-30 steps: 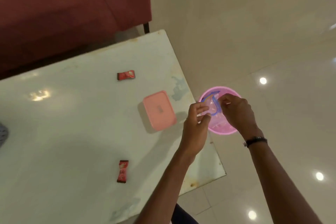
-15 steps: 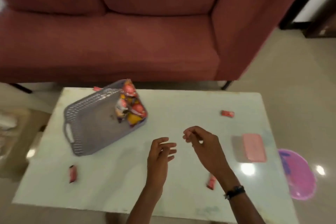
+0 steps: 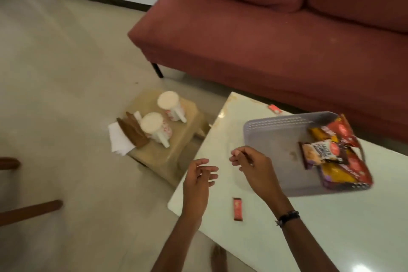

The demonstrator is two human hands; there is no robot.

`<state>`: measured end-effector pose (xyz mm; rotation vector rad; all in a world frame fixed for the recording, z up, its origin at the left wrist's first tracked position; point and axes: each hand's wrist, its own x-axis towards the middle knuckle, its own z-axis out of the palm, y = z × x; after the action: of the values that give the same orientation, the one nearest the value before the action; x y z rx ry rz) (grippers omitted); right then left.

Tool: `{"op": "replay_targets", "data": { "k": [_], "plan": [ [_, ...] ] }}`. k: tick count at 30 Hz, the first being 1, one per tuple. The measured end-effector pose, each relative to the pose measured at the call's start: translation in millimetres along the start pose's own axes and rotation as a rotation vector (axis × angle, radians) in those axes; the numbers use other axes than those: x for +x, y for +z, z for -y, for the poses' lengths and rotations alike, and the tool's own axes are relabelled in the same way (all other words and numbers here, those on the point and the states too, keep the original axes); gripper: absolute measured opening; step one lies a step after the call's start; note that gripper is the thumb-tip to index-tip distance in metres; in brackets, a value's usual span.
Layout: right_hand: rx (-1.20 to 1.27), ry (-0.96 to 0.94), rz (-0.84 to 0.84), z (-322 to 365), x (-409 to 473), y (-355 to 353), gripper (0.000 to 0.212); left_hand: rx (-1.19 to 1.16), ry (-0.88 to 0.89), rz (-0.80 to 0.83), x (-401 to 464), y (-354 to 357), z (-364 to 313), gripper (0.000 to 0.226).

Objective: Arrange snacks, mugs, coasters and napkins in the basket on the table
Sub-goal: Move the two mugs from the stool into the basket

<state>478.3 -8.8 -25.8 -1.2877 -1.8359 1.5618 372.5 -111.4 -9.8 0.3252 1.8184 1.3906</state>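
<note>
1. Head view: your left hand (image 3: 198, 180) hangs over the near left edge of the white table (image 3: 331, 238), fingers loosely apart and holding nothing. Your right hand (image 3: 254, 170) hovers just right of it, over the table, with thumb and forefinger pinched together; whether something small sits between them you cannot tell from here.

2. The grey perforated basket (image 3: 276, 137) lies on the table just right of your right hand. Its long axis runs roughly left to right, slightly skewed to the table edge.

3. Done so far: the snack packets (image 3: 331, 157) are piled in the basket's right end, overlapping and leaning at angles, not laid flat.

4. Left to do, snacks: a small red bar (image 3: 238, 209) lies on the table near your right wrist, long axis running near to far. Another red wrapper (image 3: 274, 108) lies at the far edge, beside the basket.

5. Left to do, the rest: two white mugs (image 3: 161, 123) stand upside down on a low beige stool (image 3: 163, 157) left of the table, handles pointing near-right. Brown coasters (image 3: 132, 132) lean against the nearer mug, with white napkins (image 3: 119, 141) beneath them. I judge the task under half done.
</note>
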Motion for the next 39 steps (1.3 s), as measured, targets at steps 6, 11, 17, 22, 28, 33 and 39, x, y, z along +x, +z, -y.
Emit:
{"op": "replay_targets", "data": {
  "k": [6,11,17,22,28,33,39],
  "plan": [
    [-0.202,-0.051,0.096,9.3,82.1,112.9,0.020,0.007,-0.060,-0.259,71.9,-81.3,14.2,0.013],
    [-0.297,-0.024,0.059,8.5,152.6,164.7,0.039,0.154,-0.127,-0.359,128.9,-91.3,28.3,0.032],
    [-0.272,-0.067,0.124,-7.3,206.4,186.7,0.027,0.119,-0.080,-0.304,175.4,-85.1,36.2,0.026],
    [-0.226,-0.109,0.172,-15.2,202.9,181.4,0.020,0.149,0.005,-0.306,192.2,-90.8,49.3,0.016],
    [-0.117,-0.083,0.073,-18.8,169.2,157.9,0.011,0.149,0.061,-0.206,176.9,-87.7,47.0,0.008],
    [0.052,-0.052,-0.189,-14.2,109.0,103.8,0.012,0.132,0.101,0.026,144.9,-55.2,26.1,0.014],
    [0.049,0.087,-0.582,-36.6,24.4,24.3,0.023,0.177,0.163,0.426,119.6,37.6,-0.3,0.009]
  ]
}}
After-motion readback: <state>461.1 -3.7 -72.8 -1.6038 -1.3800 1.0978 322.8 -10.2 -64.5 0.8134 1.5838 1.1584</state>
